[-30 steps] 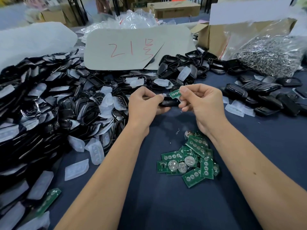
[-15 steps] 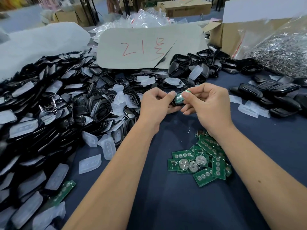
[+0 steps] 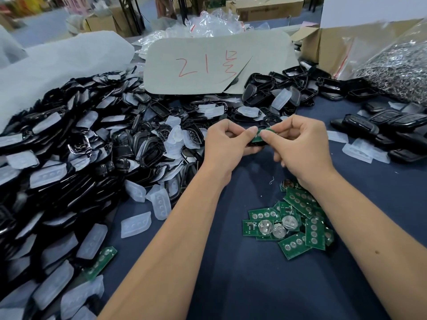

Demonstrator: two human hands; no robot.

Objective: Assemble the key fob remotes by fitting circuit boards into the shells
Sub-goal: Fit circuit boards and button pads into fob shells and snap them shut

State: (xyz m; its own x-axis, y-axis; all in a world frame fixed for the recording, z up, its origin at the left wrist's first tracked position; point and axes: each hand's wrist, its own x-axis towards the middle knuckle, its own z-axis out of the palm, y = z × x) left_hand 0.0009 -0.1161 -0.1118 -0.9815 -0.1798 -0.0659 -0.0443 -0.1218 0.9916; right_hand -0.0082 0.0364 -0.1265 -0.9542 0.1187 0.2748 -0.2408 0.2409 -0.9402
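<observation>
Navy tabletop, both hands pinching board

This is a small assembly workshop, set up for hand production of parts in bulk. A table covered in dark blue cloth carries a great heap of black shells mixed with translucent button pads across the left of the frame, and a loose pile of green circuit boards at lower right. A clear bag of metal rings lies at upper right beside an open cardboard box. A cardboard sheet with red handwriting lies at upper centre, and more cartons stand behind.
</observation>
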